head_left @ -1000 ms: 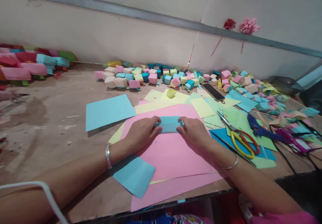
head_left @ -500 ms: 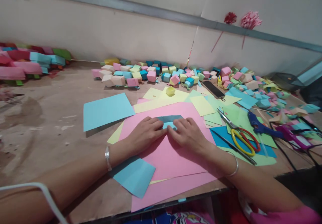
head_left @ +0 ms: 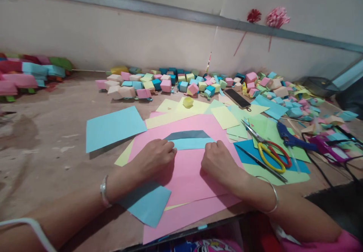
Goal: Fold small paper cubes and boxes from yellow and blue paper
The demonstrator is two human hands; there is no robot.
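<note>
A folded light-blue paper strip (head_left: 190, 140) lies on a large pink sheet (head_left: 187, 169), its far flap standing up a little. My left hand (head_left: 154, 159) rests on the pink sheet with curled fingers, pinching the strip's left end. My right hand (head_left: 219, 160) is curled the same way at the strip's right end. A silver bangle sits on each wrist.
A blue sheet (head_left: 113, 127) lies to the left, another blue piece (head_left: 147, 203) under my left forearm. Yellow and green sheets lie beyond. Scissors (head_left: 269, 152), a glue gun (head_left: 292, 138) and a phone (head_left: 238, 98) are on the right. Several paper cubes (head_left: 170, 84) line the wall.
My hands slid from the middle of the blue strip outward to its two ends, and the strip now lies longer and flatter with its far flap raised.
</note>
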